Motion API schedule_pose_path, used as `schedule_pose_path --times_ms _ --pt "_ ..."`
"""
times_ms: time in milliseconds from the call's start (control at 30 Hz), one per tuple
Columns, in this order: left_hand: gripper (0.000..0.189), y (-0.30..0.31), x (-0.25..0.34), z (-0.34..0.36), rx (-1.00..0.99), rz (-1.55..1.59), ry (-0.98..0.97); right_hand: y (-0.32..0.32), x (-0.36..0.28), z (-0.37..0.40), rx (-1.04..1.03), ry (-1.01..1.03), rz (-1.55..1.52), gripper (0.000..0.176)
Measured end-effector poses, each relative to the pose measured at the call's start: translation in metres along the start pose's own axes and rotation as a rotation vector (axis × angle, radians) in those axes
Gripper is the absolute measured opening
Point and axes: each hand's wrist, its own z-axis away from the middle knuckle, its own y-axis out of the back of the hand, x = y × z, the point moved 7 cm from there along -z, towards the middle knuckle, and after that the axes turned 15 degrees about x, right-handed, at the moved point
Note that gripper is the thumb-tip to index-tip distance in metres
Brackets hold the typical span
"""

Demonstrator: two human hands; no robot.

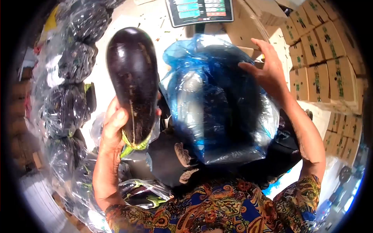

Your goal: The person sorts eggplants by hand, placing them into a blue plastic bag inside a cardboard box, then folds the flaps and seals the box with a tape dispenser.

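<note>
A large dark purple eggplant (132, 73) stands nearly upright in my left hand (114, 122), its green cap pointing down toward me. My fingers wrap round its lower part, and a pale scar line runs along its skin. In front of my body, a blue plastic bag (221, 105) with a dark, shadowed middle rests under the scale. My right hand (268, 68) is at the bag's upper right edge, with thumb and fingers spread apart and nothing between them.
A digital scale (200, 11) stands at the far edge. Clear bags of eggplants (64, 105) line the left side, and another bag of eggplants (143, 192) lies by my left elbow. Stacked cardboard boxes (324, 66) fill the right side.
</note>
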Motion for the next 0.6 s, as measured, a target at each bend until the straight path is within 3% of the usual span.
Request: schedule_pose_path --times_ms 133,167,267,300,367,400,600 --pt "0.08 -0.05 -0.015 0.008 -0.081 -0.073 0.227 -0.006 0.008 0.013 0.008 0.1 0.111 0.054" --pt "0.079 -0.059 -0.019 0.011 -0.069 -0.138 0.252 -0.002 -0.003 0.01 0.063 0.213 0.03 0.05" --pt "0.072 -0.078 -0.038 0.017 -0.106 -0.274 0.433 -0.004 0.008 -0.001 0.147 0.223 0.104 0.046" --pt "0.069 -0.078 -0.044 0.018 -0.044 -0.33 0.441 0.004 0.008 -0.003 0.201 0.19 0.085 0.036" --pt "0.062 -0.076 -0.058 0.026 0.137 -0.384 0.565 0.004 0.012 0.005 0.024 0.11 0.174 0.037" --pt "0.062 -0.088 -0.061 0.025 0.008 -0.372 0.582 0.001 0.017 0.009 -0.067 0.071 0.217 0.038" --pt "0.072 -0.091 -0.1 0.027 0.03 -0.573 0.628 -0.002 0.028 0.03 0.173 0.267 -0.036 0.052"
